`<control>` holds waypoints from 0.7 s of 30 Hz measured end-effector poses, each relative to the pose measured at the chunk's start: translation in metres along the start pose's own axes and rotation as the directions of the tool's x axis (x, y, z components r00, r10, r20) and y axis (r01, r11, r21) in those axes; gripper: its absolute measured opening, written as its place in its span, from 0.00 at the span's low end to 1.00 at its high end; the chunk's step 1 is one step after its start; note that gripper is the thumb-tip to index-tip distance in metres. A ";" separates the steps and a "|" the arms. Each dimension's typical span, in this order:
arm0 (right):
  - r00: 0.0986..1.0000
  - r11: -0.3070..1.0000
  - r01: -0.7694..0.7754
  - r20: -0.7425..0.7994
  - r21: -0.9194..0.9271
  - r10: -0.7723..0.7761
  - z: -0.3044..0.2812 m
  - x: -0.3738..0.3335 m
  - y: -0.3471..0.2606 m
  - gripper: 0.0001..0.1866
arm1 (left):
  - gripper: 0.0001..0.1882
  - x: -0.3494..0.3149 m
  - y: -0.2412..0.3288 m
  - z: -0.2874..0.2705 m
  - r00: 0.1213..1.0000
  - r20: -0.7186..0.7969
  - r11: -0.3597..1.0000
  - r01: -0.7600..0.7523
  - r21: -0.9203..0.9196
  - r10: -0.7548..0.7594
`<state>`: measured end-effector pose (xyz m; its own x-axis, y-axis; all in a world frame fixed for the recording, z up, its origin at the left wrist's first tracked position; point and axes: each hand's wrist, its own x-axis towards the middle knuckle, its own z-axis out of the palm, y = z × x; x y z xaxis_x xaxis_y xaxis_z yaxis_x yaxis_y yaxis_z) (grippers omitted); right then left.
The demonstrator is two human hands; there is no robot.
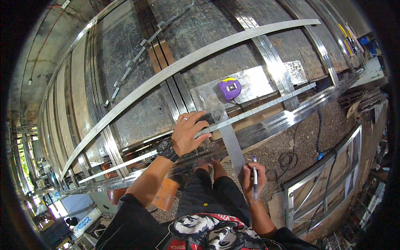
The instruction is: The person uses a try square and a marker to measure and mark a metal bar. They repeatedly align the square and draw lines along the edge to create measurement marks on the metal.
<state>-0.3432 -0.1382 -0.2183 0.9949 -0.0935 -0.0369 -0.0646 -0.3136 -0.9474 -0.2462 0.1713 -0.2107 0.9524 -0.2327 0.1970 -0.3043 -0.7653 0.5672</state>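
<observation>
My left hand (187, 132), with a black watch at its wrist, is closed around a long narrow metal strip (266, 103) near the bench edge. Its thumb and fingers pinch the strip beside the dark stock of a try square (232, 143). The square's flat grey blade crosses the strip and points toward me. In my right hand (257, 180) is a white and dark marker pen (255, 168), held upright, tip end not clear. That hand is beside the blade's near end; whether it touches the blade I cannot tell. A purple and yellow tape measure (229, 88) lies beyond the strip.
A longer flat metal bar (183, 62) crosses the bench (125, 71) over several steel profiles. A shiny plate (256, 79) lies under the tape measure. On the right, a metal frame (287, 200) and black cable (287, 160) lie on the ground. An orange-brown seat (165, 193) stands below the bench.
</observation>
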 end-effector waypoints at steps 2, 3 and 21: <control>1.000 1.000 -0.004 0.013 0.015 0.003 0.000 0.001 -0.003 0.07 | 0.20 0.002 0.001 0.001 1.000 -0.007 1.000 -0.001 -0.012 0.001; 1.000 0.999 0.031 -0.001 0.013 -0.031 0.002 0.003 -0.004 0.07 | 0.20 0.004 0.000 0.003 1.000 -0.015 1.000 -0.010 -0.010 0.010; 0.994 0.994 0.111 0.000 -0.018 -0.111 -0.001 0.003 0.005 0.08 | 0.23 0.003 0.002 0.000 0.993 0.040 0.991 -0.111 0.077 0.108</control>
<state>-0.3407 -0.1408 -0.2233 0.9959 -0.0582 0.0687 0.0450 -0.3389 -0.9397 -0.2439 0.1690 -0.2084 0.9140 -0.3375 0.2251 -0.4054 -0.7787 0.4788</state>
